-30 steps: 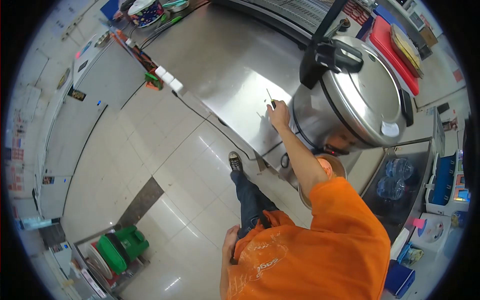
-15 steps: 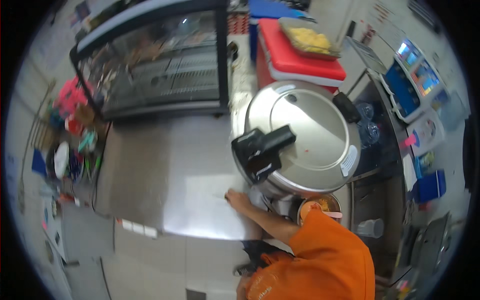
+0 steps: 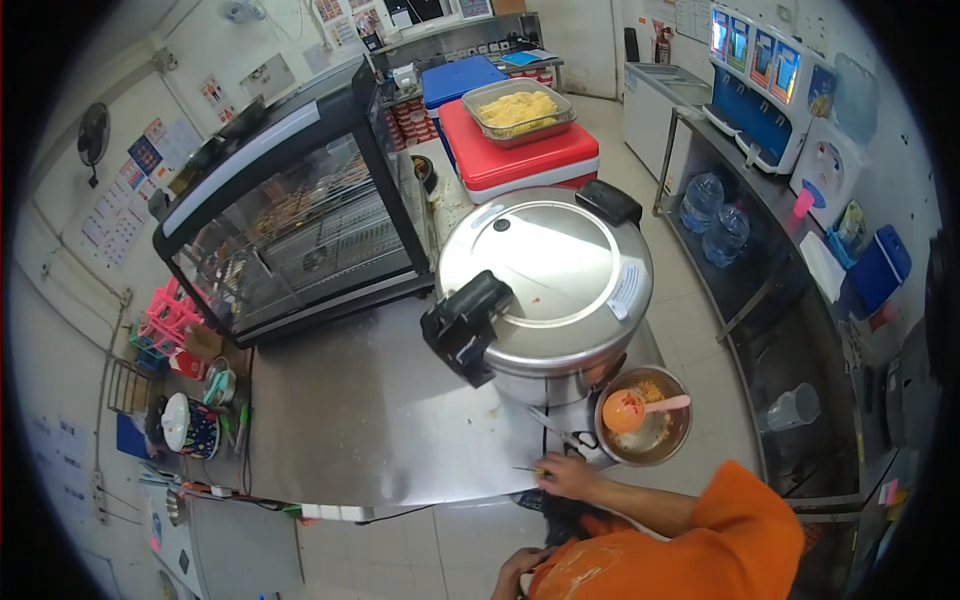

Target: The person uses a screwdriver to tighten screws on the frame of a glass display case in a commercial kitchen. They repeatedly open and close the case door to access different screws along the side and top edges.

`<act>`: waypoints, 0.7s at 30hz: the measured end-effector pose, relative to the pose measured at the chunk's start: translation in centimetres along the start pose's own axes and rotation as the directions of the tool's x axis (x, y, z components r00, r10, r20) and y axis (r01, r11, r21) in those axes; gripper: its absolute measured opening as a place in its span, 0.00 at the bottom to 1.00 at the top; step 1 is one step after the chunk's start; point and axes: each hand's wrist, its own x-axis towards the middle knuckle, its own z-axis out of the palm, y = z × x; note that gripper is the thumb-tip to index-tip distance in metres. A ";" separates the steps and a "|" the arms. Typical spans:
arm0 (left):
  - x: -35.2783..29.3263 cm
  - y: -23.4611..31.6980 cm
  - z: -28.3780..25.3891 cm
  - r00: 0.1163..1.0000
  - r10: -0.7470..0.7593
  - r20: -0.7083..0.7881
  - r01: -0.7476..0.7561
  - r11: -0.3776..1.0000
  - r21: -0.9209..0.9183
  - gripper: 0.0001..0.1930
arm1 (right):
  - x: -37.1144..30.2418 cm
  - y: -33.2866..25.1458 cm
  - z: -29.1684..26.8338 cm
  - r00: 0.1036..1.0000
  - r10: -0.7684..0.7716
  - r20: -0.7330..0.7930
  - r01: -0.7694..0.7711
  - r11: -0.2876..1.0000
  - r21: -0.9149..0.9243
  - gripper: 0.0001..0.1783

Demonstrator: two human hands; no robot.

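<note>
My right hand (image 3: 566, 477) is closed around a thin, pointed tool (image 3: 524, 469), whose exact kind is too small to make out. It is low at the front edge of the steel table (image 3: 400, 440), left of a metal bowl (image 3: 681, 425). Inside the bowl sit orange-yellow bits and an orange scoop (image 3: 625, 410) with a pink handle. My left hand (image 3: 516, 572) is down by the front of my orange shirt, its fingers partly hidden. Beyond my right hand stands a large steel pot (image 3: 560, 260) with a closed lid and black handles.
A glass display case (image 3: 300, 220) occupies the table's far left. Behind the pot, a red cooler (image 3: 520, 150) carries a glass dish of yellow food (image 3: 518, 108). At right, a steel shelf (image 3: 770, 210) bears a drink dispenser (image 3: 765, 90). Utensils and a patterned pot (image 3: 200, 430) crowd the left.
The view has tilted up and shifted, showing more of the room. My right hand has drawn back toward the table's front edge, still with the thin tool. More of my left hand shows.
</note>
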 end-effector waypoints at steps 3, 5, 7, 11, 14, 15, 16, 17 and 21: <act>3.1 1.1 4.3 0.965 -0.030 0.262 0.004 0.995 0.097 0.37 | -7.4 -1.7 -4.1 0.990 0.122 -0.068 -0.127 0.989 -0.071 0.12; 7.2 -0.6 8.3 0.950 0.061 0.305 -0.099 0.989 0.111 0.35 | -12.0 -1.9 -5.9 0.973 0.144 -0.182 -0.161 0.983 -0.083 0.09; 9.3 4.0 11.8 0.947 0.097 0.307 -0.225 0.882 0.415 0.34 | -17.2 -1.1 -9.3 0.927 0.266 -0.264 -0.302 0.947 -0.105 0.08; 8.1 11.9 16.2 0.960 0.186 0.211 -0.263 0.857 0.442 0.27 | -25.4 1.5 -15.9 0.757 0.499 -0.422 -0.561 0.827 -0.029 0.06; 9.9 14.9 18.6 0.957 0.259 0.127 -0.287 0.900 0.329 0.18 | -28.9 5.9 -18.9 0.728 0.504 -0.464 -0.596 0.800 -0.067 0.06; 11.4 15.8 20.8 0.950 0.293 0.111 -0.314 0.898 0.309 0.17 | -30.8 8.1 -20.0 0.715 0.516 -0.472 -0.612 0.789 -0.064 0.06; 13.4 17.5 22.4 0.966 0.157 0.207 -0.235 0.866 0.441 0.23 | -32.5 10.6 -20.7 0.701 0.526 -0.481 -0.626 0.777 -0.062 0.06; 14.7 18.2 24.8 0.956 0.131 0.263 -0.231 0.888 0.398 0.24 | -34.5 12.2 -22.1 0.683 0.560 -0.469 -0.657 0.751 -0.060 0.07; 20.8 21.3 32.3 0.755 0.071 0.652 -0.360 0.875 0.323 0.30 | -41.3 19.8 -28.5 0.500 0.745 -0.441 -0.823 0.567 0.025 0.10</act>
